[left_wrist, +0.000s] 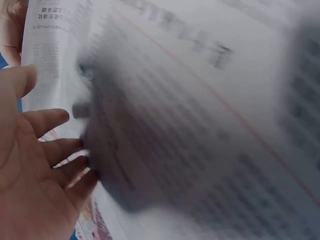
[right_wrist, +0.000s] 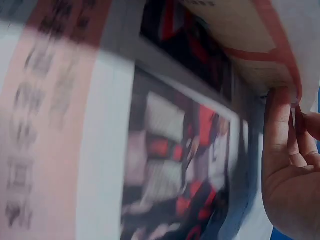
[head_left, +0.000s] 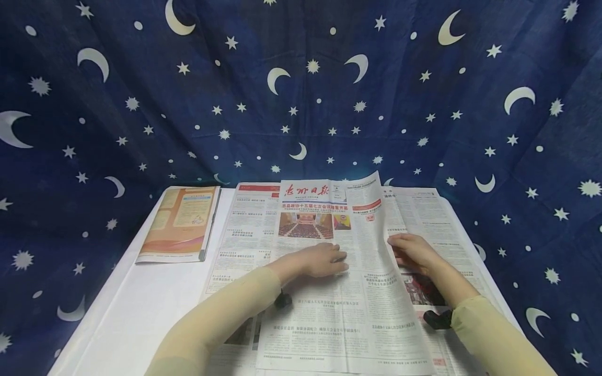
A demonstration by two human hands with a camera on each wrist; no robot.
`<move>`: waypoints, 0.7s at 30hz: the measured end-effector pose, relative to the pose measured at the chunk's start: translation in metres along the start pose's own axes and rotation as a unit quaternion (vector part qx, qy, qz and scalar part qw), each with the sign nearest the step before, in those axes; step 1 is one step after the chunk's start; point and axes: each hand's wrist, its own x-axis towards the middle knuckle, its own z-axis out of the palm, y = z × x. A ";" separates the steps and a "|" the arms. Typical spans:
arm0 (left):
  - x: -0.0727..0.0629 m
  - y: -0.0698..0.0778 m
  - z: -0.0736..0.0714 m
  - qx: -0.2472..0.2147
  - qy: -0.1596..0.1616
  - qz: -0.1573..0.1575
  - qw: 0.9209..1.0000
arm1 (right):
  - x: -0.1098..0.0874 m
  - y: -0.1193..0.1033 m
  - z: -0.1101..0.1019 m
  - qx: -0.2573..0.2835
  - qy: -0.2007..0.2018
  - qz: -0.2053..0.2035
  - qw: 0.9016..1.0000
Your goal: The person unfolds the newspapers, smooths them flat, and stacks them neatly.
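Note:
A narrow folded newspaper page (head_left: pixel 324 324) with a red masthead and a photo of a hall lies over a wider spread newspaper (head_left: pixel 235 245). Its right edge lifts off the sheets below. On the middle of the upper page is my left hand (head_left: pixel 322 260), fingers loosely extended; in the left wrist view the left hand (left_wrist: pixel 40 165) has its fingertips at the paper. My right hand (head_left: pixel 414 253) holds the raised right edge between thumb and fingers. Close up, the right hand (right_wrist: pixel 292 165) pinches that edge above a printed colour photo (right_wrist: pixel 175 165).
An orange-covered magazine (head_left: pixel 181 224) lies at the back left of the white table (head_left: pixel 117 313), left of the newspapers. Behind the table hangs a dark blue curtain (head_left: pixel 301 104) with moons and stars.

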 end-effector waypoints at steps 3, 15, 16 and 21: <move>0.007 0.005 -0.005 -0.065 0.015 -0.017 0.998 | 0.002 -0.005 0.010 -0.010 0.000 -0.008 1.000; 0.023 0.005 -0.008 -0.366 0.136 -0.087 0.916 | 0.006 -0.027 0.061 0.008 -0.031 -0.040 0.999; 0.024 0.004 -0.007 -0.386 0.140 -0.083 0.908 | 0.006 -0.028 0.063 0.009 -0.031 -0.041 0.999; 0.028 0.002 -0.005 -0.449 0.155 -0.070 0.877 | 0.007 -0.030 0.072 -0.008 -0.027 -0.055 0.998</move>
